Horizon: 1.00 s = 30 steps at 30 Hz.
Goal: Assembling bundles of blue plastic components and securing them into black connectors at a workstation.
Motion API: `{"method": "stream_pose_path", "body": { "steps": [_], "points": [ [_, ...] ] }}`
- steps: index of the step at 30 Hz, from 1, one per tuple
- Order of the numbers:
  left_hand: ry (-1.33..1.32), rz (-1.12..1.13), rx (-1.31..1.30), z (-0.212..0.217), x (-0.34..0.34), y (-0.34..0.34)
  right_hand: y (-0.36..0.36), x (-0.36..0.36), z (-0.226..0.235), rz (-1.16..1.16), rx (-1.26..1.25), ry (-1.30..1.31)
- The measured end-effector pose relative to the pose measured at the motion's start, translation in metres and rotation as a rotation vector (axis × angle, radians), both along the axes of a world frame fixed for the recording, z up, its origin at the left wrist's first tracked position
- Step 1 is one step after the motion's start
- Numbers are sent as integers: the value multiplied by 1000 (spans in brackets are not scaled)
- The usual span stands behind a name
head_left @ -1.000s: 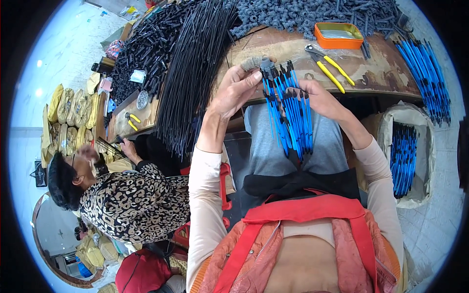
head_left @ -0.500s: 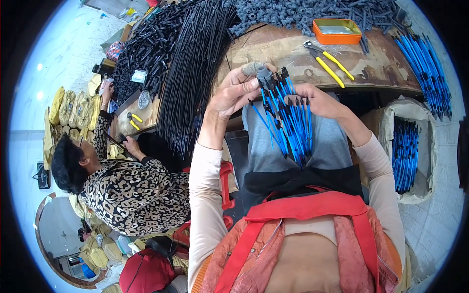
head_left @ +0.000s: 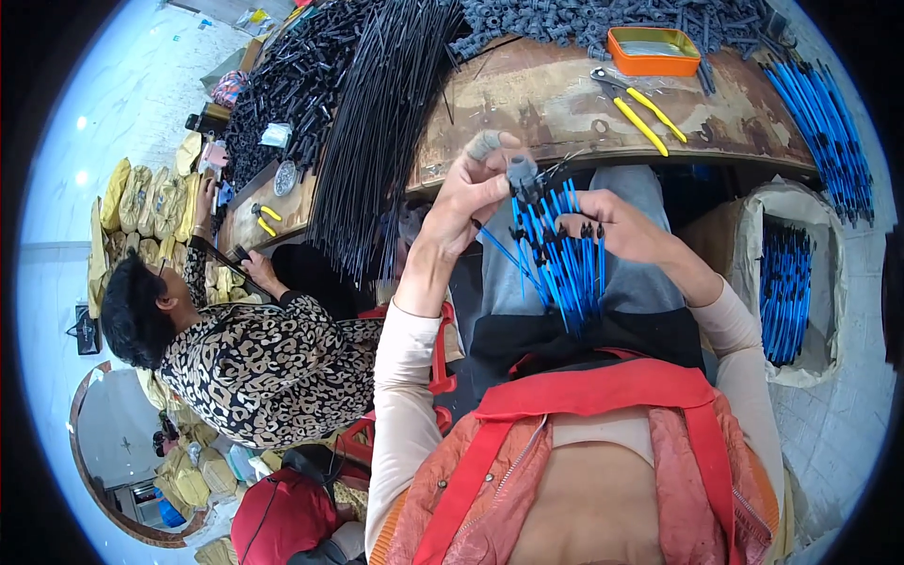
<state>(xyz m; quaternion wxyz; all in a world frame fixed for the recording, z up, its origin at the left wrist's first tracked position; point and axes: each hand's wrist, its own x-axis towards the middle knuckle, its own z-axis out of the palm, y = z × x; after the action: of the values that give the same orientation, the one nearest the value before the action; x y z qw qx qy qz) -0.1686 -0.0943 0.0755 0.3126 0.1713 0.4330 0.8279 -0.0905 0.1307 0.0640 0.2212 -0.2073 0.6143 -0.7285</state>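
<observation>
While pinched in the left hand (head_left: 471,193), grey cap (head_left: 521,174) just off the bench's near edge (head_left: 603,151), light, stiff; right hand (head_left: 617,226) clamped on slippery blue rods (head_left: 565,264), best taken mid-length

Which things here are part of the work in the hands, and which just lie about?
In the work:
- left hand pinching a grey plastic cap
- right hand holding a bundle of blue rods

Lying about:
- yellow-handled pliers
- orange tin
- black rods
- sack of blue rods
</observation>
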Motion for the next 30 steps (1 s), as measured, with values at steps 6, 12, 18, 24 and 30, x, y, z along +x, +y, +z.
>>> {"method": "stream_pose_path", "body": {
  "steps": [6,12,18,24,30],
  "points": [
    [237,278,-454,33,20,-7,-8,7,8,-167,61,134],
    [471,313,-681,69,62,-8,-30,17,13,-265,232,138],
    [323,296,-498,59,54,-10,-24,6,19,-164,217,224],
    [296,92,-344,44,28,-19,-15,-3,21,22,51,70],
    [247,-108,-341,39,6,-14,-18,6,10,-35,-3,-47]
  ]
}}
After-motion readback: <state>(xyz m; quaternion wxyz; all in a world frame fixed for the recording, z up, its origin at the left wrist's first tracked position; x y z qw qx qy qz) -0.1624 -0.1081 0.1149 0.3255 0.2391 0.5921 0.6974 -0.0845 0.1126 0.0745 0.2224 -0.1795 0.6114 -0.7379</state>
